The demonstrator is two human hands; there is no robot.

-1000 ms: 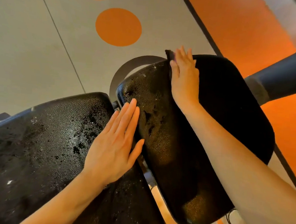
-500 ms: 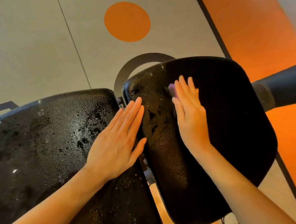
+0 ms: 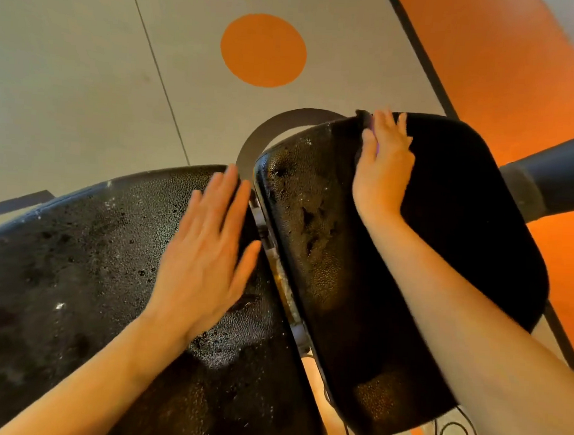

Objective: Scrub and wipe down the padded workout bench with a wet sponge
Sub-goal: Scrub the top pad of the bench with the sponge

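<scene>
The workout bench has two black textured pads, both wet and beaded with droplets. My left hand (image 3: 207,256) lies flat, fingers together, on the larger back pad (image 3: 76,273) near the gap between the pads. My right hand (image 3: 383,162) presses a dark sponge (image 3: 365,121) with a purple underside against the far edge of the seat pad (image 3: 460,243). Most of the sponge is hidden under my palm and fingers.
A metal hinge bracket (image 3: 276,270) shows in the gap between the pads. A curved grey frame piece (image 3: 266,133) sits behind the seat. A dark padded roller (image 3: 554,174) juts in at right. The floor is grey with orange circles (image 3: 263,49) and an orange zone.
My right hand slid the sponge down the seat pad toward me, then back up to its far edge. My left hand stayed flat on the back pad.
</scene>
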